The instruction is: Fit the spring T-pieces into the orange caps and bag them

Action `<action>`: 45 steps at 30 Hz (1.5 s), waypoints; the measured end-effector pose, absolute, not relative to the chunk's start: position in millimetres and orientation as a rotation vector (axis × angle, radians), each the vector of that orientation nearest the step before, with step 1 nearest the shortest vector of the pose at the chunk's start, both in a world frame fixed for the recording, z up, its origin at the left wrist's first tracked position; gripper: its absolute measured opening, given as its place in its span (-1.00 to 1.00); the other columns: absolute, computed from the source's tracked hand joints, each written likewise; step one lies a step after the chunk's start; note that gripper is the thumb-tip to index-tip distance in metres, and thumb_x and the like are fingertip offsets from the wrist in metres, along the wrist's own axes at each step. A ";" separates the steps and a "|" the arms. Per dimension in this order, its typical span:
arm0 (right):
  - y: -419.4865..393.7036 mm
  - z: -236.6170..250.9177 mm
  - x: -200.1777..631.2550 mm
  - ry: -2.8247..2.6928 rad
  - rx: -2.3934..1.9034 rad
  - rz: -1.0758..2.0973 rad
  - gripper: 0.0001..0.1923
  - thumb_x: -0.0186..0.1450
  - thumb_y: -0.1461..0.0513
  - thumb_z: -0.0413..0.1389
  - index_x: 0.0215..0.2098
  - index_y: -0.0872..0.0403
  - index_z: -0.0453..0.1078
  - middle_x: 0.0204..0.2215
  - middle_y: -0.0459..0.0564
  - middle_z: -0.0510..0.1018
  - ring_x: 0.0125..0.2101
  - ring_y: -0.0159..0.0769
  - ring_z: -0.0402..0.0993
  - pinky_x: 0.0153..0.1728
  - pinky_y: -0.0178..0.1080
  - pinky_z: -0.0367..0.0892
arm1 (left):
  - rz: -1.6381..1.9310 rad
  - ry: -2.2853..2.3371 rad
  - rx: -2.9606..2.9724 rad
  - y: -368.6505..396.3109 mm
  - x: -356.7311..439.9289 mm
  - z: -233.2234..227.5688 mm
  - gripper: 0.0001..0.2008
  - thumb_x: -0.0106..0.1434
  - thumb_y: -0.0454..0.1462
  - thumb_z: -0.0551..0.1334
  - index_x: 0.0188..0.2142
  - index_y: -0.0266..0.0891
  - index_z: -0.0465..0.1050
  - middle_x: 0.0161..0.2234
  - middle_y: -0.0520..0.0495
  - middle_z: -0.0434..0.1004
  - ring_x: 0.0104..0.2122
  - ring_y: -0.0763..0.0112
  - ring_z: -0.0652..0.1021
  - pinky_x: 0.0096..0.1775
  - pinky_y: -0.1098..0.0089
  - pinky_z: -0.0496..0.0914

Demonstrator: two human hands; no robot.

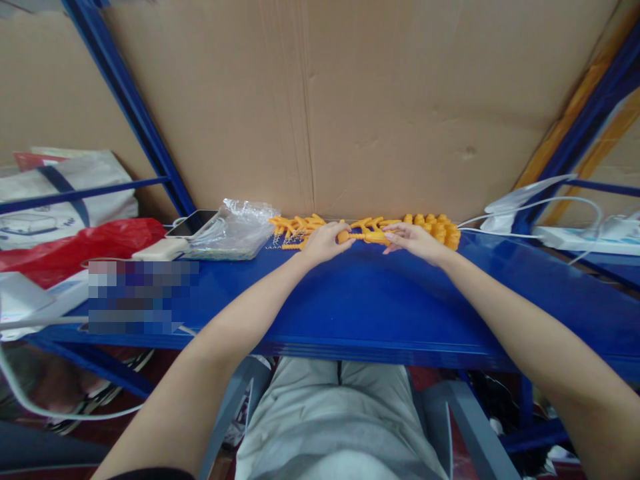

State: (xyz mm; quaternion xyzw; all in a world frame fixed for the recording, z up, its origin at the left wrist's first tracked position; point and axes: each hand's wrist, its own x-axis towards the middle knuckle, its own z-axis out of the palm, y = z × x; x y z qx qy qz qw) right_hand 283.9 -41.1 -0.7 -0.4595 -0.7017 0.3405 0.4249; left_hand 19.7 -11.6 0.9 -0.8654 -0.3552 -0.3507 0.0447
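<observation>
Left hand [324, 243] curled on the left end of an orange plastic piece [364, 235]; right hand [411, 240] pinches its right end. Piece lies at the far edge of the blue shelf [380, 300], against the cardboard wall [380, 113]. More orange parts [435, 227] at 2 o'clock of the right hand, another orange heap [295, 228] at 10 o'clock of the left. Clear plastic bag [235, 230] and phone [193, 223] at 9 o'clock. White power strip [575, 237] at 3 o'clock.

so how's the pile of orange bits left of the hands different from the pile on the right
The left orange pile is a loose, flat tangle of thin, forked pieces; the right orange pile is a tighter heap of rounder, chunkier pieces. The left pile lies beside a clear plastic bag; the right pile lies nearer a white cable. Both are the same orange and lie on the blue shelf against the cardboard.
</observation>
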 end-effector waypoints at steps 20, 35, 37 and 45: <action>-45.8 -0.3 280.3 -1.770 -1.102 0.915 -0.66 0.32 0.14 0.27 0.03 0.07 0.50 -0.15 0.10 0.68 -0.27 -0.20 0.68 -0.08 -0.02 0.60 | -1.108 -1.204 -2.629 -13.6 20.9 2.6 -0.79 0.26 -0.13 0.30 -0.21 -0.22 0.50 -0.28 -0.08 0.62 -0.26 0.24 0.59 -0.20 0.33 0.38; -51.2 2.2 277.3 -1.759 -1.091 0.980 -0.67 0.33 -0.01 0.26 -0.21 0.10 0.52 -0.24 0.14 0.70 -0.42 -0.21 0.67 -0.10 0.02 0.59 | -1.132 -1.174 -2.616 -13.3 20.1 2.3 -0.80 0.24 -0.13 0.31 -0.26 -0.20 0.47 -0.28 -0.07 0.62 -0.27 0.26 0.58 -0.23 0.35 0.36; -51.6 2.4 276.3 -1.744 -1.098 0.986 -0.63 0.32 -0.05 0.25 -0.24 0.10 0.51 -0.27 0.14 0.71 -0.44 -0.21 0.66 -0.12 0.00 0.61 | -1.133 -1.179 -2.625 -13.6 20.1 2.5 -0.80 0.24 -0.13 0.31 -0.26 -0.21 0.47 -0.28 -0.08 0.62 -0.27 0.25 0.59 -0.22 0.34 0.36; -52.7 2.1 274.9 -1.734 -1.117 0.995 -0.61 0.31 -0.09 0.23 -0.26 0.07 0.47 -0.28 0.16 0.69 -0.41 -0.17 0.65 -0.11 0.03 0.58 | -1.095 -1.214 -2.632 -16.2 21.0 3.7 -0.78 0.27 -0.12 0.30 -0.22 -0.22 0.48 -0.26 -0.11 0.62 -0.23 0.21 0.60 -0.15 0.28 0.42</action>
